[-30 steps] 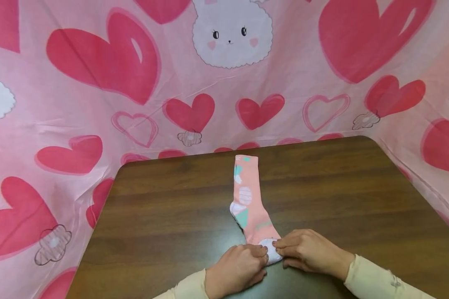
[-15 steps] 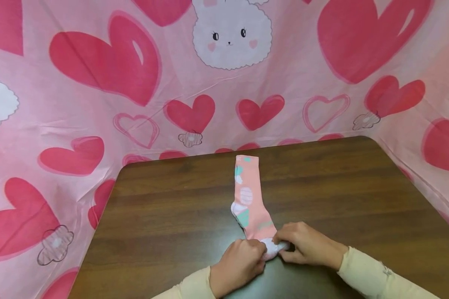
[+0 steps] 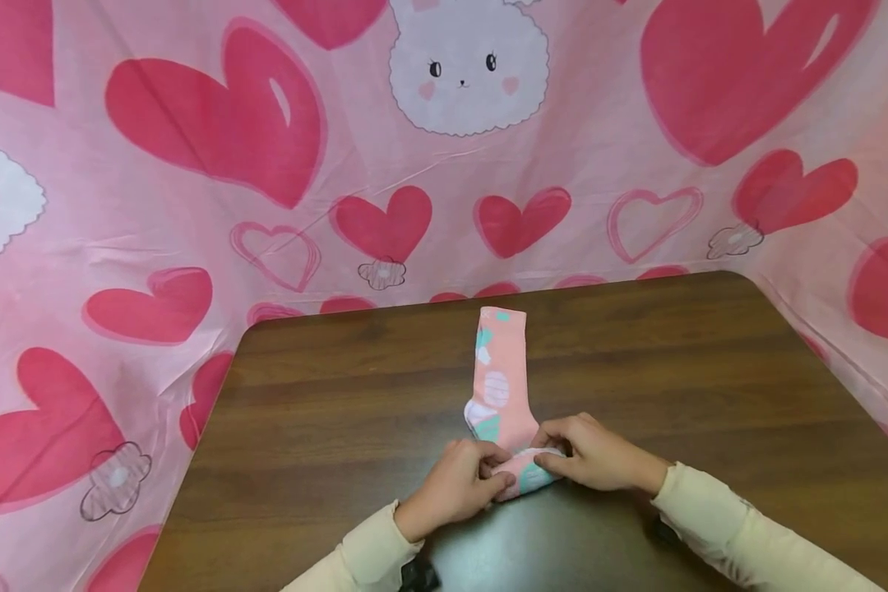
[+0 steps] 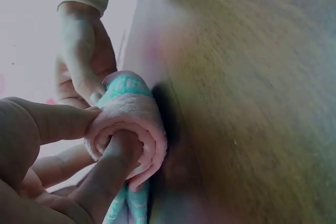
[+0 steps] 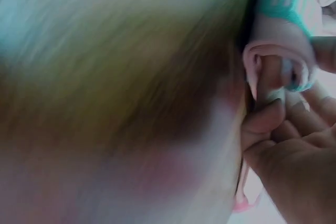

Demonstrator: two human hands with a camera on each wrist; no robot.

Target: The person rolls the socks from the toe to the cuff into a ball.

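Note:
A pink sock [image 3: 513, 386] with white and teal patches lies lengthwise on the table, its cuff toward the back. Its toe end is rolled up into a thick roll [image 4: 131, 111]. My left hand [image 3: 462, 481] grips the left end of the roll, with one finger pushed into the spiral opening and the thumb on the outside. At the other end my right hand [image 3: 599, 454] pinches the roll, a finger likewise inside the coil [image 5: 281, 51]. The flat leg part stretches away beyond both hands.
The dark wooden table [image 3: 326, 427] has rounded back corners. Behind and beside it hangs a pink cloth [image 3: 444, 173] printed with hearts and a white animal face. A black wrist strap piece [image 3: 419, 573] shows under the left sleeve.
The white toe has been rolled over toward the heel, so the foot is shorter and a roll has formed. Both hands have moved forward with it, their fingers now at the roll's ends.

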